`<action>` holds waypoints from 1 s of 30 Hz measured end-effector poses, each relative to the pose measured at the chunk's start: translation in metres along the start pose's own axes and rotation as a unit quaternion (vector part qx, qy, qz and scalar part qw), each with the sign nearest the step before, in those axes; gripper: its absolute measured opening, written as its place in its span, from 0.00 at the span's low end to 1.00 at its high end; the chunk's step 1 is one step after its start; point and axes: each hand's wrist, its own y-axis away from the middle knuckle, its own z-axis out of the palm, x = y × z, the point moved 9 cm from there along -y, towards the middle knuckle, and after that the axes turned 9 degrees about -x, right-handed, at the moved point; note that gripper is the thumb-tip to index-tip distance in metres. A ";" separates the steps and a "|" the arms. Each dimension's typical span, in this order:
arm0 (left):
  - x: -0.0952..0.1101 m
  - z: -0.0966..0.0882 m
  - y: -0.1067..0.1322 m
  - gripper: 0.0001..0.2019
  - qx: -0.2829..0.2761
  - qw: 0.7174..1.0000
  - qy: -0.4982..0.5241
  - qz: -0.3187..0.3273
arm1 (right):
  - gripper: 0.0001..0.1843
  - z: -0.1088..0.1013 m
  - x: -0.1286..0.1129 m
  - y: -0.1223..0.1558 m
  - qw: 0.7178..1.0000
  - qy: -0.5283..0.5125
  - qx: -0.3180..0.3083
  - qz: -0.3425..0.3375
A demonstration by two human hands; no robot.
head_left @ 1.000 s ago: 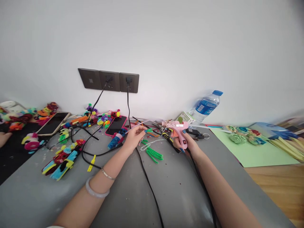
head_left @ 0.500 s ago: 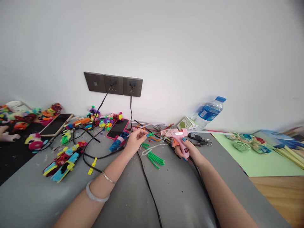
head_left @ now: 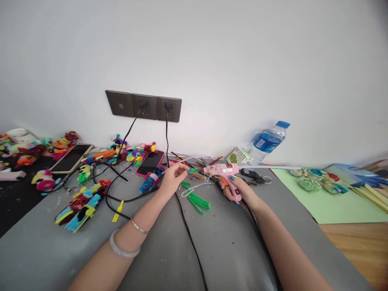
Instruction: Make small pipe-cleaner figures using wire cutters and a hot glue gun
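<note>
My left hand (head_left: 176,177) pinches a short piece of green pipe cleaner (head_left: 192,171) between thumb and fingertips. Wrapped round the handle of a pink hot glue gun (head_left: 226,173) is my right hand (head_left: 239,190), with its fingers by the orange trigger. The gun's nozzle points left, close to the green piece; whether they touch I cannot tell. A white glue stick sticks out of its back. Below my hands lies a bundle of green pipe cleaners (head_left: 199,201) on the grey table, beside a loop of clear beads (head_left: 194,187).
Colourful pipe cleaner figures (head_left: 81,206), a pink-edged phone (head_left: 150,162) and another phone (head_left: 72,158) lie left. Black cables (head_left: 190,238) cross the table from the wall sockets (head_left: 144,106). A water bottle (head_left: 268,141), car key (head_left: 252,173) and green sheet (head_left: 327,208) are right.
Both hands hold nearly the same position, with the glue gun still by the green piece. The view has shifted slightly. At the far left, another person's hand has left the view.
</note>
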 end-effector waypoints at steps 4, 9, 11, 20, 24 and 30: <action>0.001 0.000 0.001 0.06 0.002 1.000 0.006 0.002 | 0.26 -0.001 0.001 0.000 1.000 0.001 0.006 -0.001; 0.004 0.000 0.001 0.05 0.004 1.000 0.006 0.008 | 0.26 -0.001 0.001 0.000 1.000 0.006 0.009 0.000; 0.005 -0.001 0.001 0.05 0.007 1.000 0.005 0.013 | 0.26 -0.001 0.001 0.000 1.000 0.008 0.007 0.001; 0.007 -0.005 0.003 0.05 0.029 0.999 0.003 0.014 | 0.26 -0.001 0.000 0.000 1.000 0.013 0.015 0.001; 0.011 -0.006 0.003 0.05 0.034 0.999 0.013 0.026 | 0.26 0.000 0.000 0.000 1.000 0.013 0.013 0.003; 0.016 -0.011 0.004 0.05 0.051 0.998 0.011 0.044 | 0.26 -0.001 -0.001 0.000 1.000 0.013 0.012 0.009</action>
